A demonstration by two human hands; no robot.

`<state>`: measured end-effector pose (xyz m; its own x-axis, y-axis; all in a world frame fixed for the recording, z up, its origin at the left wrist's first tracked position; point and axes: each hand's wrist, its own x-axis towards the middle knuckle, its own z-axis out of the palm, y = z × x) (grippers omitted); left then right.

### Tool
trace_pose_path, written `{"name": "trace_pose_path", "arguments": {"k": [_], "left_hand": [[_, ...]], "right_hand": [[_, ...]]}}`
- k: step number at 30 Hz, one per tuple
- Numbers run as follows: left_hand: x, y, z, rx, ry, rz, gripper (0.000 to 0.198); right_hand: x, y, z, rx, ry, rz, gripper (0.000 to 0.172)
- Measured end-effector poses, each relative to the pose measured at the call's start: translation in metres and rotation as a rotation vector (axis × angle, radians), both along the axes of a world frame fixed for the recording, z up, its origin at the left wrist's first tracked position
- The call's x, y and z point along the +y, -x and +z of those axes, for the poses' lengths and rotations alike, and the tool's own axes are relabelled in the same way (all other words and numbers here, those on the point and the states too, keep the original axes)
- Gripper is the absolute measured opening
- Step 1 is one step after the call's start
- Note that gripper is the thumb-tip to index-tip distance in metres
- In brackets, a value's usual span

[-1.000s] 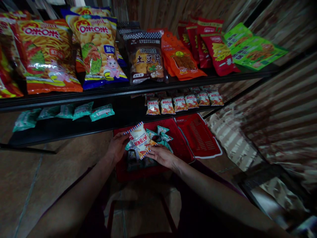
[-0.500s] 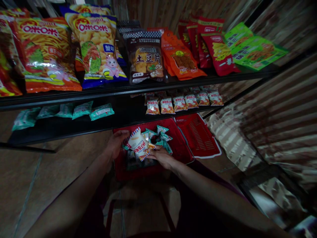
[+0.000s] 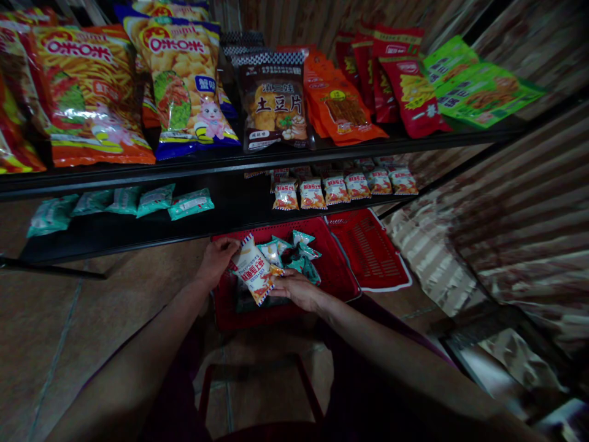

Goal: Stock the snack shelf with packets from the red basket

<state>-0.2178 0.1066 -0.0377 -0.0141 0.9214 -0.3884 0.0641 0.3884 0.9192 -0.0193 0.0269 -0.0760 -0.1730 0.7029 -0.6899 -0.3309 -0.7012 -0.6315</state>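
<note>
A white and orange snack bag (image 3: pixel 254 270) with striped ends is held tilted above a red shopping basket (image 3: pixel 338 273). My left hand (image 3: pixel 217 261) pinches its upper left edge, fingers closed. From the lower right, my right hand (image 3: pixel 297 288) grips the same bag with thumb on top and fingers beneath. Behind and below it, several teal snack bags (image 3: pixel 306 267) lie in the basket. The bag and my hands hide part of the basket's contents.
On the lower shelf (image 3: pixel 239 202), teal bags (image 3: pixel 191 204) line the left and small white and orange bags (image 3: pixel 337 188) the right. Larger snack packs (image 3: pixel 276 104) fill the upper shelf. Another red basket (image 3: pixel 375 252) stands at right; a red stool frame (image 3: pixel 260 362) is below.
The snack bag has turned slightly and shifted a little left between my hands, both still on it. The view has moved slightly, displacing the shelves a little.
</note>
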Motion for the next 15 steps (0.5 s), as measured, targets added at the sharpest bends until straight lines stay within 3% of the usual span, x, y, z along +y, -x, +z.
{"name": "trace_pose_path", "arguments": {"k": [3,6,12,15], "left_hand": [[-0.004,-0.002,0.001,-0.180,0.113,0.105,0.025],[-0.010,-0.004,0.001,-0.347,0.262,0.120,0.029],[-0.033,-0.017,-0.002,-0.372,0.377,-0.115,0.041],[-0.046,-0.025,-0.006,-0.331,0.326,-0.132,0.051]], "right_hand": [[0.003,0.000,0.004,0.035,0.067,-0.069,0.012],[0.007,-0.001,0.009,0.092,0.116,-0.145,0.008],[0.011,0.004,0.018,0.164,0.110,-0.280,0.013],[0.010,0.009,0.019,0.146,0.097,-0.324,0.015]]}}
